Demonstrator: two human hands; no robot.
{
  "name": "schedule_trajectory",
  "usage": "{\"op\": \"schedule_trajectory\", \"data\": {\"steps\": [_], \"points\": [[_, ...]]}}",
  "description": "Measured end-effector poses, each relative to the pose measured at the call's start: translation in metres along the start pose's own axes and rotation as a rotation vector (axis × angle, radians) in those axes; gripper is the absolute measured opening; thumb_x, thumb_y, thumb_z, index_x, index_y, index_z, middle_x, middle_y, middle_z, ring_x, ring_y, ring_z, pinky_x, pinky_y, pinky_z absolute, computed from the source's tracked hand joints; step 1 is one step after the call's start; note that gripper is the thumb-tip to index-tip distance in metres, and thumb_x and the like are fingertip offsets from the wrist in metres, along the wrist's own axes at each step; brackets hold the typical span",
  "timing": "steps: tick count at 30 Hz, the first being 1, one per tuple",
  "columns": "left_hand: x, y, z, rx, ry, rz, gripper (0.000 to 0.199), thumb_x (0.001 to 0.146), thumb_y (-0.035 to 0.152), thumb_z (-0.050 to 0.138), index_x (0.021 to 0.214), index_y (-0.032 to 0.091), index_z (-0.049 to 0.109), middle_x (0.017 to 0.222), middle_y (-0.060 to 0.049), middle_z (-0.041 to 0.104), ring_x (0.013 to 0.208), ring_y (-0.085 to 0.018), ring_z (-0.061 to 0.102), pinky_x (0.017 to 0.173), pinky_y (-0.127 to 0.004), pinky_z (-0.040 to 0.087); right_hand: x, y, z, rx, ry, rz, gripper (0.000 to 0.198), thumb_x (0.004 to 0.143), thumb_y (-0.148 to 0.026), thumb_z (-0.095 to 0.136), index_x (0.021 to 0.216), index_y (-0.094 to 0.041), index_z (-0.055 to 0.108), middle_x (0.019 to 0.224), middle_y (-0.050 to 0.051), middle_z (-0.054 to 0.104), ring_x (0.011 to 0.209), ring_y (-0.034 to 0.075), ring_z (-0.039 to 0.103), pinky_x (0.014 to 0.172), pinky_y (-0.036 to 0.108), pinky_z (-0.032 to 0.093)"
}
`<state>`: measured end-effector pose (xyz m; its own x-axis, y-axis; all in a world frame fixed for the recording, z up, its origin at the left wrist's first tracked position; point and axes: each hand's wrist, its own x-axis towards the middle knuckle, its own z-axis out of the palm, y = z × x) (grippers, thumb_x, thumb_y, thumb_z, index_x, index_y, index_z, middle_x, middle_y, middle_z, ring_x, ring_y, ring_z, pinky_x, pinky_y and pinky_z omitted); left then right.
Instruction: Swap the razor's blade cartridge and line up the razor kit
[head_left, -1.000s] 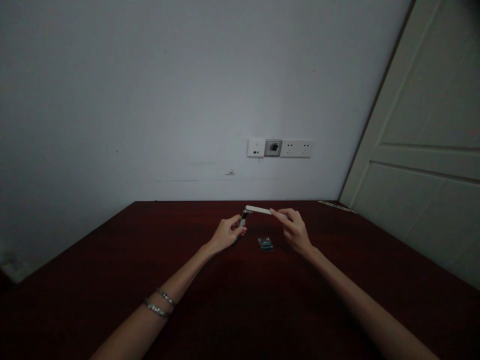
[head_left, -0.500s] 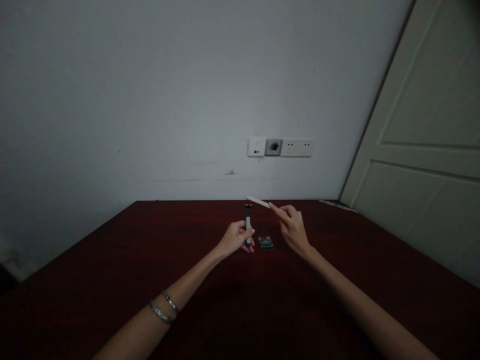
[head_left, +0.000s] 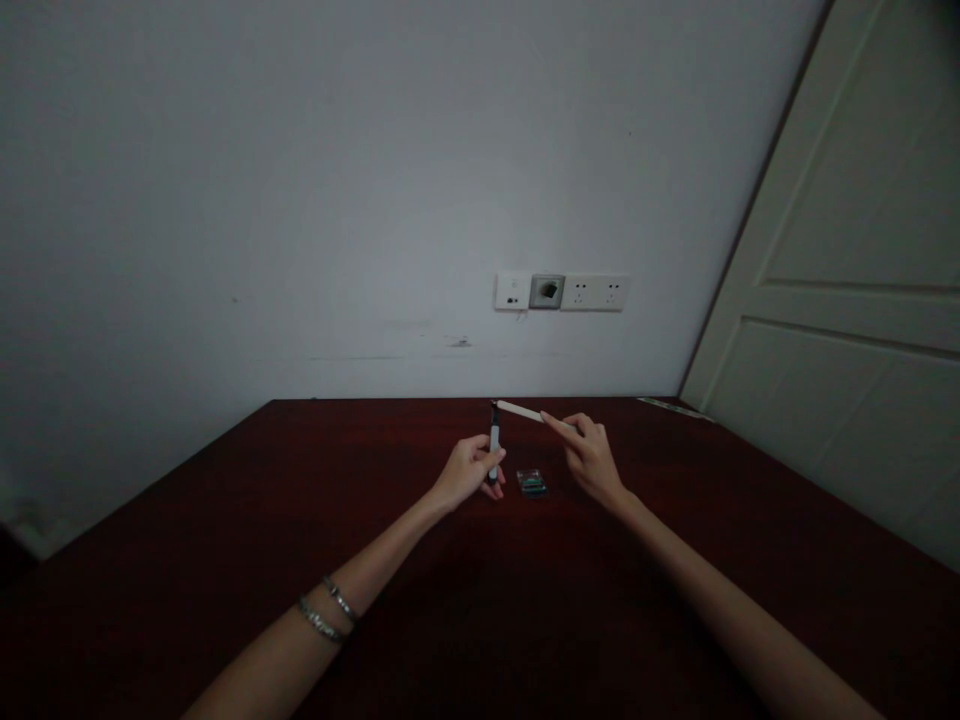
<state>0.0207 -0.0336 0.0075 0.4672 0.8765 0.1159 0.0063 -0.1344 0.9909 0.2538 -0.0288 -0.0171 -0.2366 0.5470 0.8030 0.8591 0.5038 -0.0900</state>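
Note:
My left hand (head_left: 471,472) is closed around the grey handle of a razor (head_left: 494,440), which stands upright with its dark head at the top. Between the thumb and fingers of my right hand (head_left: 589,455) is a thin white stick (head_left: 520,411), its far end pointing left. That end is at the razor's head; whether they touch I cannot tell. On the table between my hands lies a small clear case (head_left: 532,484) with something green in it.
A dark red table (head_left: 375,540) reaches to the white wall (head_left: 360,200). Sockets (head_left: 596,292) are set in the wall above it. A pale panelled door (head_left: 847,330) stands on the right, and a thin strip (head_left: 675,408) lies at the table's back right edge.
The white stick's far end has come down from above the razor to beside its head. The razor's head has turned and looks narrower. My left hand has shifted slightly.

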Motion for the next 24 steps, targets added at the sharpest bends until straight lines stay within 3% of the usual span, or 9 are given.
{"op": "schedule_trajectory", "data": {"steps": [4,10,17,20,24], "points": [[0.001,0.000,-0.001,0.026,0.049,0.027,0.031,0.075,0.042,0.055,0.082,0.014,0.045,0.054,0.002,0.056,0.040,-0.013,0.057,0.036,-0.023,0.048,-0.004,0.009,0.000,-0.001,0.041,0.039,0.054,0.082,-0.008,0.037,0.129,-0.033,0.044,0.090,0.005,0.050,0.081,0.017,0.048,0.073,0.032,0.033],[-0.001,-0.001,0.003,0.066,0.006,0.016,0.031,0.075,0.043,0.055,0.083,0.014,0.045,0.054,0.001,0.056,0.039,-0.013,0.057,0.032,-0.021,0.046,0.005,-0.007,0.000,0.057,0.011,-0.023,0.051,0.085,-0.010,0.036,0.129,-0.033,0.044,0.090,0.005,0.050,0.082,0.017,0.048,0.074,0.031,0.033],[0.003,-0.002,-0.005,0.093,0.057,0.086,0.030,0.076,0.043,0.053,0.082,0.015,0.045,0.057,0.001,0.056,0.041,-0.013,0.057,0.032,-0.020,0.045,-0.001,0.011,-0.007,0.093,0.050,0.058,0.047,0.084,-0.012,0.039,0.124,-0.032,0.051,0.087,0.005,0.053,0.080,0.017,0.050,0.076,0.035,0.034],[0.006,-0.006,-0.009,0.123,0.072,0.084,0.029,0.076,0.042,0.052,0.084,0.015,0.045,0.057,0.001,0.056,0.041,-0.012,0.057,0.032,-0.019,0.045,0.005,-0.009,-0.011,0.313,0.068,0.187,0.043,0.086,-0.021,0.039,0.127,-0.030,0.048,0.085,0.005,0.052,0.075,0.017,0.049,0.071,0.033,0.039],[0.007,-0.011,-0.009,0.156,0.081,0.085,0.027,0.076,0.040,0.052,0.083,0.016,0.044,0.058,0.001,0.055,0.042,-0.013,0.058,0.031,-0.019,0.044,0.016,-0.058,-0.015,0.836,0.065,0.535,0.046,0.085,-0.036,0.043,0.131,-0.028,0.039,0.073,-0.001,0.046,0.052,0.010,0.041,0.046,0.024,0.038]]}}
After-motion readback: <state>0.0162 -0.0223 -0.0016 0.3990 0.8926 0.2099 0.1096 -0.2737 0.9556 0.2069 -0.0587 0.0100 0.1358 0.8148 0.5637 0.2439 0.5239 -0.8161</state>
